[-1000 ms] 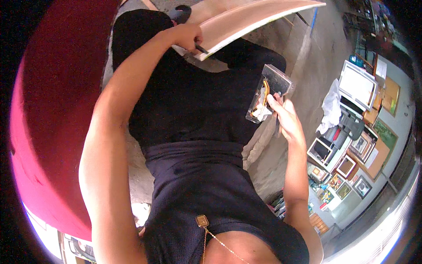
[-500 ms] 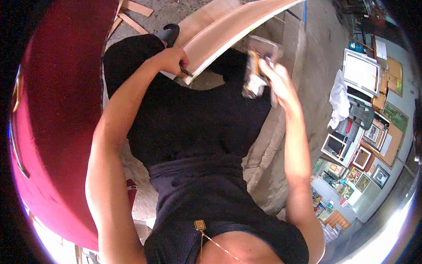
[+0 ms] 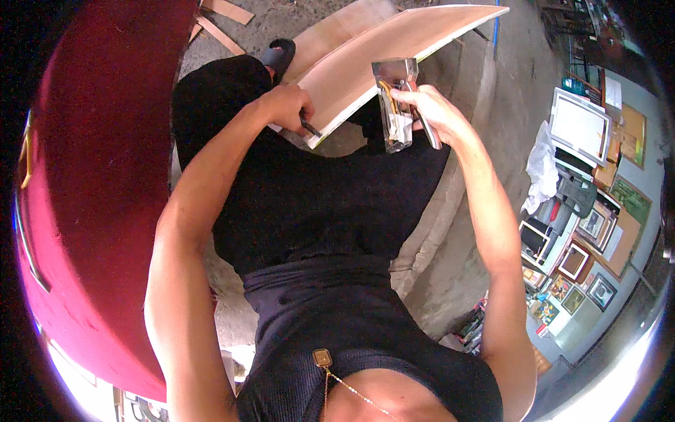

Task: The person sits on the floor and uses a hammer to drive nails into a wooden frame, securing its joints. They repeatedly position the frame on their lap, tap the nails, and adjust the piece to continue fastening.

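Observation:
A light brown board [image 3: 380, 63] with a white edge slants across my legs from the near corner up to the far right. My left hand [image 3: 285, 105] is closed at that near corner, with a slim dark tool [image 3: 310, 128] poking out of the fingers; its kind is hidden. To the right, my right hand [image 3: 437, 116] grips a shiny silver tool [image 3: 397, 105] with a long curved lever, shaped like a hand staple gun. Its body stands beside the board's white edge, with yellow and white showing on its side.
A dark red cloth-covered surface [image 3: 105, 197] runs along my left. Wood strips [image 3: 221, 35] lie on the concrete floor beyond my sandalled foot [image 3: 279, 58]. At the right are picture frames [image 3: 580, 116], a white plastic bag [image 3: 541, 169] and a dark chair [image 3: 578, 193].
The silver tool and my right hand have moved slightly left, nearer the board, and turned more upright. My left hand and the board have shifted a little to the right in view.

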`<move>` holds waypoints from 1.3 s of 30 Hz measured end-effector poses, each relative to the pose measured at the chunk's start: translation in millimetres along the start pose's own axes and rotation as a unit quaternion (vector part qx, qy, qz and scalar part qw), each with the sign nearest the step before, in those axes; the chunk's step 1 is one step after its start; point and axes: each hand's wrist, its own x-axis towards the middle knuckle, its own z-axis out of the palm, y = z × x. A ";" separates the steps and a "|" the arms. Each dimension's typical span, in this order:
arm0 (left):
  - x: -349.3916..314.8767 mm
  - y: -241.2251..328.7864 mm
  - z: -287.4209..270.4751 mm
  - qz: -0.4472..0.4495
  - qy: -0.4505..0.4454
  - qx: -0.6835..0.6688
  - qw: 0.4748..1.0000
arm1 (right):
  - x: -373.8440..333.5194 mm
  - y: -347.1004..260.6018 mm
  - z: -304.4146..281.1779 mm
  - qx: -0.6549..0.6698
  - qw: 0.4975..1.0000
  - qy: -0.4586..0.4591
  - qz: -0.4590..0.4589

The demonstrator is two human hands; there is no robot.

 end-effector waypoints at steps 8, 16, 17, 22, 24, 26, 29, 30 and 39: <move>-3.5 -0.9 4.8 -0.019 0.005 0.006 1.000 | 7.1 3.7 17.1 -0.186 0.976 0.094 -0.065; -6.6 -9.6 0.9 -0.033 0.037 -0.019 0.999 | 34.6 -13.1 8.8 -0.242 0.957 0.124 -0.102; -5.4 0.7 -5.7 -0.029 0.022 -0.005 0.999 | 30.3 -9.5 4.1 -0.213 0.967 0.101 -0.101; 0.4 6.0 -1.1 -0.014 0.007 0.014 1.000 | 2.3 6.8 -3.0 -0.064 0.995 -0.078 0.019; 1.5 9.2 0.3 -0.012 -0.016 0.003 1.000 | 5.0 15.4 8.1 -0.055 0.998 -0.019 -0.022; -0.9 9.9 2.3 -0.008 -0.003 -0.012 1.000 | 2.0 17.1 21.3 -0.164 0.981 0.084 -0.058; -1.2 2.5 4.7 0.006 0.009 -0.003 1.000 | -0.8 20.3 40.5 -0.215 0.960 0.149 -0.096; 1.8 1.1 3.9 0.010 0.022 0.004 1.000 | 7.3 27.5 41.0 -0.216 0.946 0.184 -0.160; -3.8 -7.3 3.5 -0.005 0.040 0.003 0.999 | 2.0 9.3 12.3 -0.089 0.994 -0.067 -0.004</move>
